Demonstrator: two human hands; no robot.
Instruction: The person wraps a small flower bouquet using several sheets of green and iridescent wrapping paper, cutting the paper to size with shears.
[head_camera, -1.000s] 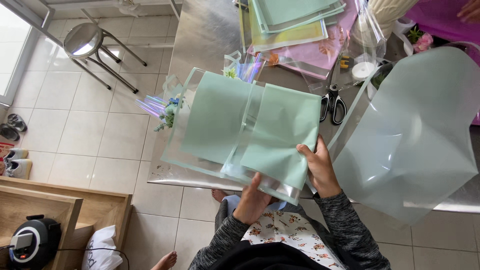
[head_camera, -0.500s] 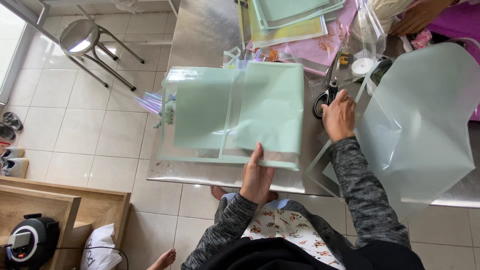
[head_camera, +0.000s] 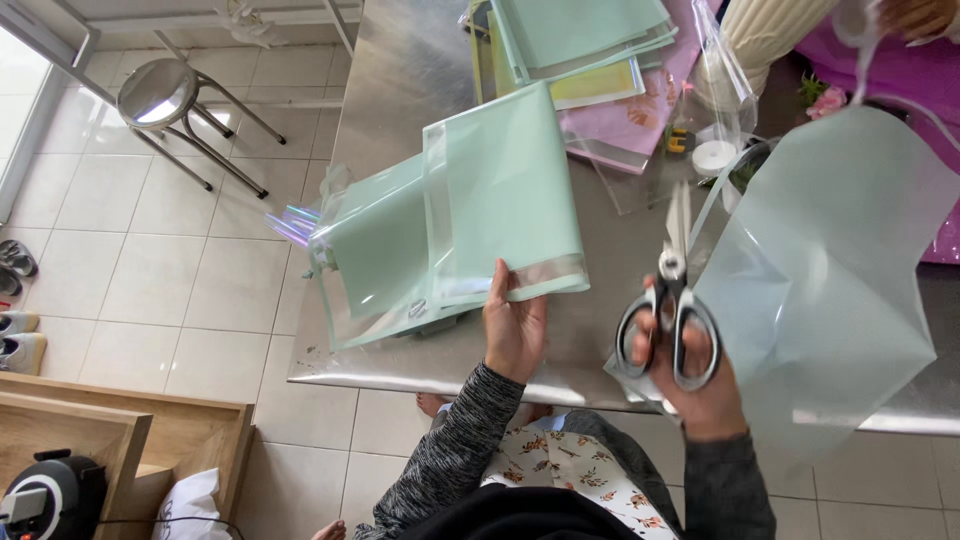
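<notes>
My left hand (head_camera: 515, 325) presses on the near edge of folded mint-green wrapping sheets (head_camera: 480, 205) with clear borders, lying on the steel table (head_camera: 400, 90). My right hand (head_camera: 690, 375) holds black-handled scissors (head_camera: 670, 310) upright, fingers through the loops, blades pointing away and nearly closed. A large translucent pale-green sheet (head_camera: 835, 260) hangs just right of the scissors.
A stack of green, yellow and pink sheets (head_camera: 590, 60) lies at the far end of the table with a white tape roll (head_camera: 713, 157) and a ribbed cream vase (head_camera: 765, 30). A metal stool (head_camera: 160, 95) stands on the tiled floor at left. Another person's hand (head_camera: 915, 15) shows top right.
My right hand has picked the scissors up from the table and brought them toward me. The green sheets have turned and slid left under my left hand.
</notes>
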